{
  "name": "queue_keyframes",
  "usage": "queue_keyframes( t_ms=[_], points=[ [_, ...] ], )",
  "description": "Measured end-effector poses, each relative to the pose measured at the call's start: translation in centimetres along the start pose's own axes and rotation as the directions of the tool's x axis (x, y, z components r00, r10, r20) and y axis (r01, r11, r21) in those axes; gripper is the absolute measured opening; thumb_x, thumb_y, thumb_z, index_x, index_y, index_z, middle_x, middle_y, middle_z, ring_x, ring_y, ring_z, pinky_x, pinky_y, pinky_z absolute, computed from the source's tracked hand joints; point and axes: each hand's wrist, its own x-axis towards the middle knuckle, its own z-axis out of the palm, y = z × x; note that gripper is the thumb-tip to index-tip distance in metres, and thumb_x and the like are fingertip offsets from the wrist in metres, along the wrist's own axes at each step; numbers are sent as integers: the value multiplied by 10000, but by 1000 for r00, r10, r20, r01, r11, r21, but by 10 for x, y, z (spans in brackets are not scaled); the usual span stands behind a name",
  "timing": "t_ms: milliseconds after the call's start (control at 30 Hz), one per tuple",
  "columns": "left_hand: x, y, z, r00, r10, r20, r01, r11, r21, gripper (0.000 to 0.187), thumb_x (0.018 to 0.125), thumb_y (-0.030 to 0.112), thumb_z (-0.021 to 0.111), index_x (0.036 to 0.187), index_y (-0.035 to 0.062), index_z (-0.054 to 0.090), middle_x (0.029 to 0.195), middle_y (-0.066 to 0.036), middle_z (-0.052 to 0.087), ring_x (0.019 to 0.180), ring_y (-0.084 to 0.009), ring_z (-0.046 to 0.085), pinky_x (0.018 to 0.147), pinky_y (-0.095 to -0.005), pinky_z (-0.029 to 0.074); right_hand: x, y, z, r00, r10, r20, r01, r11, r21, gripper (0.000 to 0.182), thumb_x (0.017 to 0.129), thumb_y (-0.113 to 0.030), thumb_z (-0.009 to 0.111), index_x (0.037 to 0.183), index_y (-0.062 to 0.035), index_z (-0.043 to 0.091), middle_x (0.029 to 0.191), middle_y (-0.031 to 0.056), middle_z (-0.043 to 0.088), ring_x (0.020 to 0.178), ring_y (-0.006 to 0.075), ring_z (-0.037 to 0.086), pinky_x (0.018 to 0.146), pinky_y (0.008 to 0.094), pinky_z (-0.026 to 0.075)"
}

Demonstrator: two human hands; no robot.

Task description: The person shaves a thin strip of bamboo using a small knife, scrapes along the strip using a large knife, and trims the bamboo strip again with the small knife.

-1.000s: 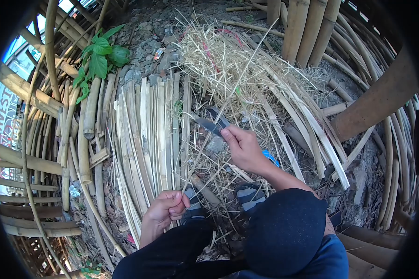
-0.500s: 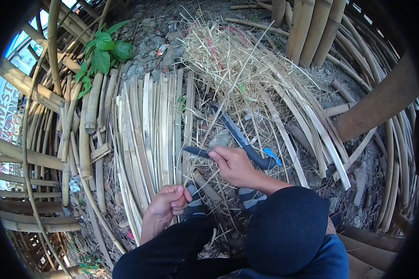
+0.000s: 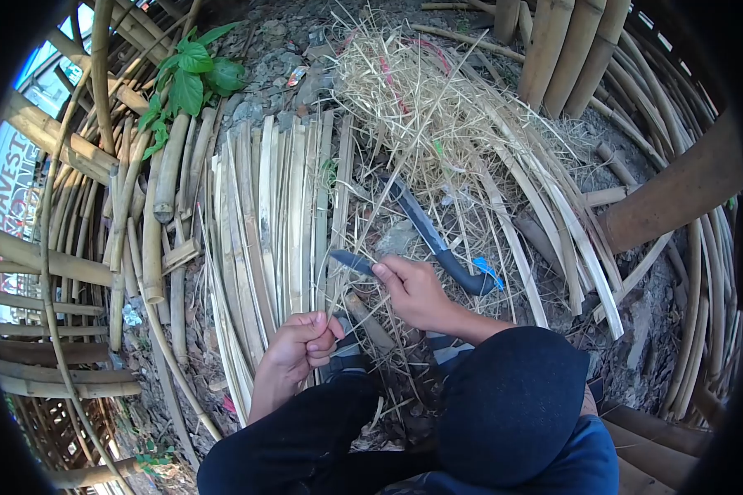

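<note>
My right hand [image 3: 421,293] is closed around a knife, its dark blade [image 3: 352,262] pointing left. The knife's handle is hidden inside the fist. Low and to the left, my left hand [image 3: 301,351] pinches a thin bamboo strip [image 3: 333,299] that rises from the fingers toward the blade. Split bamboo slats [image 3: 282,198] lie side by side on the ground beyond my left hand. A machete [image 3: 421,224] with a black handle rests on the soil just past my right hand, a blue scrap [image 3: 487,268] by its grip.
A heap of pale shavings [image 3: 409,99] covers the ground ahead, with more long slats [image 3: 545,198] curving off to the right. Thick bamboo poles [image 3: 677,190] stand on the right. A bamboo fence [image 3: 58,256] and a leafy plant [image 3: 190,74] are at the left.
The view has shifted slightly. My left hand has edged up and right, closer to the knife, while the blade has tilted a little more. Both hands keep their hold.
</note>
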Motion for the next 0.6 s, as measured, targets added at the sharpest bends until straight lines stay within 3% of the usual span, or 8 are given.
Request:
queue_keyframes(
  t_ms=[200, 267, 333, 400, 433, 467, 533, 600],
  points=[
    [3, 4, 5, 999, 44, -20, -43, 999, 17, 336, 982, 251, 451, 892, -45, 582, 535, 14, 373, 430, -55, 262, 399, -221, 194, -10, 12, 9, 973, -189, 132, 186, 982, 30, 182, 942, -172, 518, 839, -33, 572, 605, 151, 537, 520, 298, 547, 508, 381, 415],
    [4, 8, 9, 995, 95, -32, -93, 994, 56, 336, 982, 249, 450, 891, -48, 578, 537, 6, 378, 428, -58, 269, 398, -223, 199, -4, 6, 3, 994, -61, 95, 44, 984, 170, 195, 947, -181, 516, 837, -28, 564, 610, 156, 515, 529, 279, 529, 521, 363, 413],
    [5, 21, 13, 960, 270, -69, -253, 949, 187, 328, 988, 233, 435, 908, -52, 576, 553, -7, 396, 442, -59, 272, 420, -217, 229, 1, 13, -1, 985, -169, 28, 160, 965, 206, 204, 948, -190, 530, 846, -17, 564, 648, 106, 532, 566, 188, 516, 543, 316, 409],
    [2, 39, 19, 927, 371, -54, -350, 908, 230, 312, 999, 226, 418, 930, -39, 569, 580, -12, 418, 458, -61, 282, 438, -210, 254, 13, 6, -9, 982, 10, -188, 96, 832, 546, 203, 945, -200, 557, 867, -13, 569, 732, 29, 552, 642, 95, 497, 575, 269, 403],
    [4, 47, 25, 832, 547, -94, -502, 814, 294, 302, 1006, 217, 405, 953, -35, 562, 597, -13, 433, 466, -58, 291, 439, -205, 255, 19, -4, -17, 995, 18, -99, 72, 564, 823, 224, 895, -224, 653, 916, -11, 589, 811, -19, 537, 713, 39, 461, 603, 232, 390],
    [4, 58, 32, 697, 706, -122, -630, 685, 365, 292, 1013, 208, 393, 975, -32, 556, 615, -13, 448, 474, -55, 301, 440, -200, 255, 26, -16, -22, 995, -22, -95, 91, 557, 826, 224, 895, -224, 653, 916, -11, 589, 811, -19, 537, 713, 39, 461, 603, 232, 390],
    [-1, 88, 51, 606, 792, -75, -730, 591, 343, 283, 1011, 228, 410, 993, -18, 549, 656, -27, 493, 520, -64, 368, 481, -209, 311, 38, -44, -25, 989, -125, -74, 145, 883, 446, 314, 817, -210, 740, 1006, -9, 590, 703, -48, 487, 613, 9, 429, 580, 185, 375],
    [-10, 116, 81, 401, 915, 30, -854, 362, 374, 285, 1010, 249, 407, 1025, -11, 521, 728, -51, 510, 611, -95, 426, 588, -231, 382, 44, -86, -26, 994, -77, 82, 26, 867, 497, 430, 751, -184, 800, 1089, 3, 612, 720, -44, 517, 635, 11, 438, 606, 188, 384]
  ],
)
